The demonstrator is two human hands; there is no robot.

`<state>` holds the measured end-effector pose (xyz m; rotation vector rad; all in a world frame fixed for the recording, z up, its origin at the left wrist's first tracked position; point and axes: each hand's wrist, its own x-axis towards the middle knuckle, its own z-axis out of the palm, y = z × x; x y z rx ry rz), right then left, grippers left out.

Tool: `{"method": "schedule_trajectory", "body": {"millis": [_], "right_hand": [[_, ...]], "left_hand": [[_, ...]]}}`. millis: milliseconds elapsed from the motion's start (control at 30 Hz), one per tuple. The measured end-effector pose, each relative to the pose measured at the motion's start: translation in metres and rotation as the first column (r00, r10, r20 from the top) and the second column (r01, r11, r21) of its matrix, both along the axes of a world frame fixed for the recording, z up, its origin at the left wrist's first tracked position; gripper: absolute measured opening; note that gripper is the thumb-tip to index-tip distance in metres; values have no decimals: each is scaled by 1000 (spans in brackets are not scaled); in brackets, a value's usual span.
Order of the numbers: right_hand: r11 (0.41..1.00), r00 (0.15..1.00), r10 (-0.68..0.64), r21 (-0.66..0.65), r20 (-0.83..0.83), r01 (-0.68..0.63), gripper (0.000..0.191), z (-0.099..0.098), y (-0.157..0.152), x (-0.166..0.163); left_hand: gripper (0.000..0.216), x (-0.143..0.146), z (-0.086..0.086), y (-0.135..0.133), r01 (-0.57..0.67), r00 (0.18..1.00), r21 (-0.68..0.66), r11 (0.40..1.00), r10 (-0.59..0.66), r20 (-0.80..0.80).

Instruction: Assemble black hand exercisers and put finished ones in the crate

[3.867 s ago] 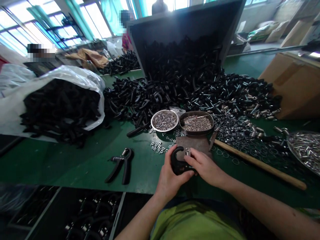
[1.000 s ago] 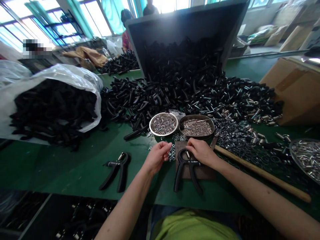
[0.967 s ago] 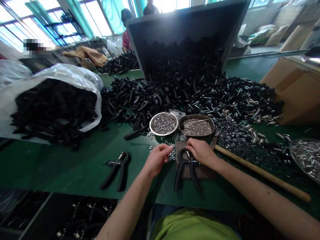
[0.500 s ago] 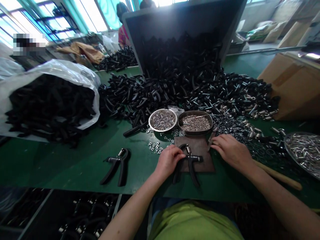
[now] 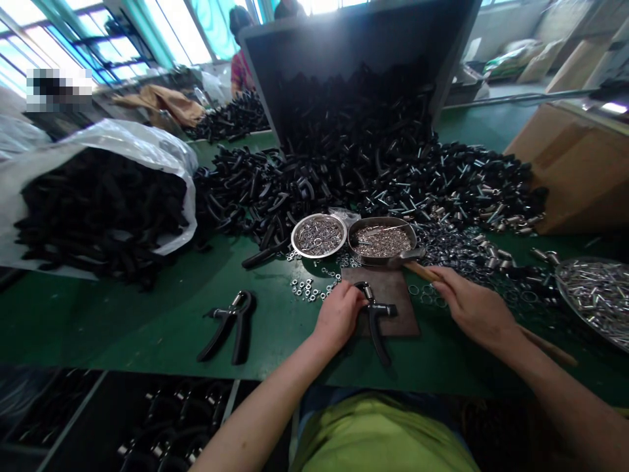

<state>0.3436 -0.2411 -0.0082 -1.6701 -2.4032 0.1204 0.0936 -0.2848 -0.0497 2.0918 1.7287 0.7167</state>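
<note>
My left hand (image 5: 340,313) is closed on the left side of a black hand grip strengthener (image 5: 378,328), which lies partly on a brown square plate (image 5: 403,308). A metal spring shows at its top. My right hand (image 5: 472,307) is wrapped round the wooden handle of a hammer (image 5: 423,270). The hammer's metal head is raised near the oval tin (image 5: 383,242) of small metal parts, and its handle runs back under my forearm. A second hand grip strengthener (image 5: 240,334) lies apart on the green table to the left.
A round dish (image 5: 319,254) of metal rings stands beside the tin; loose nuts (image 5: 305,288) lie in front. Behind are heaped black handles (image 5: 314,177) and a tipped grey bin (image 5: 260,85). A plastic bag (image 5: 189,174) sits left, a cardboard box (image 5: 580,170) and a pan of pins (image 5: 602,295) right.
My right hand has taken hold of the hammer's handle, and its head has risen off the plate's right edge. My left hand has moved slightly right over the hand grip strengthener.
</note>
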Motion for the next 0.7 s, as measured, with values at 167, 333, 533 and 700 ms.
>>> {"method": "schedule_trajectory", "body": {"millis": [167,333,533,700], "right_hand": [[980,975,162,-92,-155,-178,36,2,-6,-29],[972,969,186,-113,-164,-206,36,-2,-21,-32],[954,955,272,-96,-120,-284,40,-12,-41,-17],[986,967,169,26,-191,-167,38,-9,-43,-6]], "left_hand": [[14,2,2,-4,109,989,46,993,-104,-109],[17,-5,4,-14,2,998,-4,1000,-2,66],[38,-6,2,-35,-92,995,-42,995,94,43],[44,-2,-3,-37,-76,997,-14,997,75,-35]]}}
